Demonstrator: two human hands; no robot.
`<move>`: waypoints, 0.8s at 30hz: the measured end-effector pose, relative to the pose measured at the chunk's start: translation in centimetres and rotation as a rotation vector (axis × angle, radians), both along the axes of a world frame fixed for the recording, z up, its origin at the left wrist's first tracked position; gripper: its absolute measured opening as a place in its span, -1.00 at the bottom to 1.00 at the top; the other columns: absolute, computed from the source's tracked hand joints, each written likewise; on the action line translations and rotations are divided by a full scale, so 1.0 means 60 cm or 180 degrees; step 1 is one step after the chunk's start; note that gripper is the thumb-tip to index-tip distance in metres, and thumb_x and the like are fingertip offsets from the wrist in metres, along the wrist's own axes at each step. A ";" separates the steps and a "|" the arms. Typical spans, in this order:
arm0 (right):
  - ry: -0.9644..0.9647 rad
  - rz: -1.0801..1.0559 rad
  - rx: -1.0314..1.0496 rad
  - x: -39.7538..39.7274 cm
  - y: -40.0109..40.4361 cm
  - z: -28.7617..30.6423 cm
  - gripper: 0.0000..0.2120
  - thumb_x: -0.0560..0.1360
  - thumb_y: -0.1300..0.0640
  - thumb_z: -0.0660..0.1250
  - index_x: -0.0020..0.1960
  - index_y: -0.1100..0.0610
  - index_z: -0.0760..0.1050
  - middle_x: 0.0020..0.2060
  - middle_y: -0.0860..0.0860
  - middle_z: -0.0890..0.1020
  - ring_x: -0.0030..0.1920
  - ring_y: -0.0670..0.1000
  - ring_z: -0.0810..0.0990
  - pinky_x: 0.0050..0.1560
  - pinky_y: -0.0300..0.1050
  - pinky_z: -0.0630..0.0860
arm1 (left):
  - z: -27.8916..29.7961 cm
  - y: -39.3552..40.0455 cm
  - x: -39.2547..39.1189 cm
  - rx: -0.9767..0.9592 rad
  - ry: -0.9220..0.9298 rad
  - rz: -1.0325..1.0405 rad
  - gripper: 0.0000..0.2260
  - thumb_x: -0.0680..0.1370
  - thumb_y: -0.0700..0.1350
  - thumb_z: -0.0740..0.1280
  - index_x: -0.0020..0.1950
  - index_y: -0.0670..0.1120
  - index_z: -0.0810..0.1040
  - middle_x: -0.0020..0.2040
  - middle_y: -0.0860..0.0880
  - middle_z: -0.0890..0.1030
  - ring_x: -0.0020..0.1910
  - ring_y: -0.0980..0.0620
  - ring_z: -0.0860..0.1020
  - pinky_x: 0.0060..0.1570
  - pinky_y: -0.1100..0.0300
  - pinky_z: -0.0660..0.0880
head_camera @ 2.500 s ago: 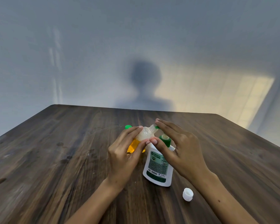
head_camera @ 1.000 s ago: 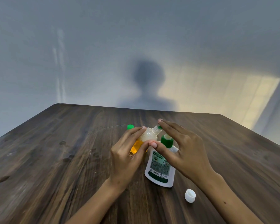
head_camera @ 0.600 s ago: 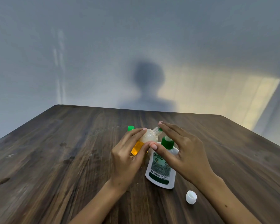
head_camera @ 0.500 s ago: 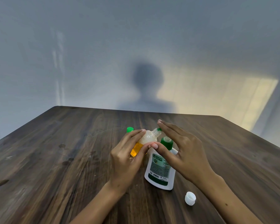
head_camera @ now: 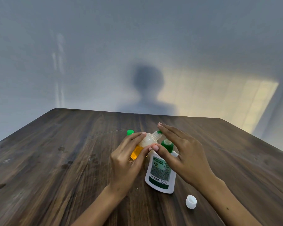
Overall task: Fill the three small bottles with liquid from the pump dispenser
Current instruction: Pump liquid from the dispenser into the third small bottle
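Note:
My left hand (head_camera: 126, 162) grips a small clear bottle (head_camera: 146, 141), tilted with its open neck up to the right. Orange liquid (head_camera: 136, 152) sits in the bottle's lower part. The neck meets the green nozzle tip (head_camera: 159, 132) of the pump dispenser (head_camera: 160, 173), a white bottle with a green label and green pump collar (head_camera: 167, 145). My right hand (head_camera: 181, 154) lies over the pump head, fingers stretched along the nozzle, thumb touching the small bottle. A green cap (head_camera: 130, 132) shows behind my left fingers; what it sits on is hidden.
A small white cap (head_camera: 191, 201) lies on the dark wooden table (head_camera: 55, 160), near my right forearm. The table's far edge meets a grey wall bearing a person's shadow.
Both hands keep almost the same pose at the dispenser. The small bottle's neck stays at the nozzle. Only slight shifts of the hands and view show.

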State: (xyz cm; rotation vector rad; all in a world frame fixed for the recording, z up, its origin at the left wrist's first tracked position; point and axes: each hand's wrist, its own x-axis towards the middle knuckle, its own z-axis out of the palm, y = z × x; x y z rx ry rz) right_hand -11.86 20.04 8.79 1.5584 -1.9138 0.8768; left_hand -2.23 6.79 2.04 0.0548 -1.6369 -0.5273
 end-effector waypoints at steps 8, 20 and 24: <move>-0.0064 0.0002 -0.0072 0.001 -0.003 -0.007 -0.28 0.48 -0.45 0.00 0.28 0.05 0.54 0.21 -0.09 0.58 0.17 -0.13 0.55 0.09 -0.27 0.42 | 0.000 0.000 0.001 -0.0002 -0.0070 -0.0010 -0.67 0.50 -0.07 0.38 0.16 -0.27 0.62 0.12 -0.12 0.65 0.17 0.09 0.58 0.11 0.23 0.55; -0.0096 0.0010 -0.0151 0.000 -0.005 -0.010 -0.29 0.47 -0.45 0.02 0.25 0.05 0.56 0.19 -0.09 0.60 0.15 -0.13 0.56 0.09 -0.25 0.46 | 0.002 0.002 0.000 -0.0035 -0.0054 -0.0002 -0.68 0.51 -0.07 0.37 0.16 -0.26 0.62 0.11 -0.10 0.65 0.15 0.11 0.58 0.11 0.24 0.55; -0.0179 0.0084 -0.0117 -0.008 -0.003 -0.005 -0.27 0.47 -0.45 0.01 0.31 0.06 0.51 0.25 -0.08 0.55 0.24 -0.12 0.51 0.20 -0.13 0.48 | 0.003 0.003 0.000 -0.0039 0.0011 0.0020 -0.70 0.49 -0.09 0.40 0.15 -0.22 0.63 0.11 -0.05 0.64 0.16 0.18 0.57 0.12 0.30 0.51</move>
